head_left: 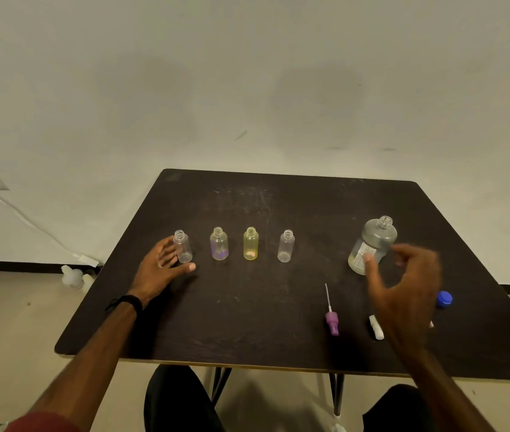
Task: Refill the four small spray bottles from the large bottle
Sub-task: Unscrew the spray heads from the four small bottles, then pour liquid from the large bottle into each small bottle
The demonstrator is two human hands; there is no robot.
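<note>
Several small uncapped bottles stand in a row on the dark table (278,207): a clear one (182,247), a purple-tinted one (219,244), a yellow one (250,244) and another clear one (286,246). The large clear bottle (373,243) stands uncapped at the right, with a label on its side. My left hand (161,266) lies open on the table, fingers touching the leftmost clear bottle. My right hand (406,285) hovers open and blurred just in front of the large bottle, holding nothing.
A purple spray top with its tube (331,316), a white spray top (376,328) and a blue cap (444,299) lie on the table near my right hand. On the floor at the left are white bottles (72,275) and a cable.
</note>
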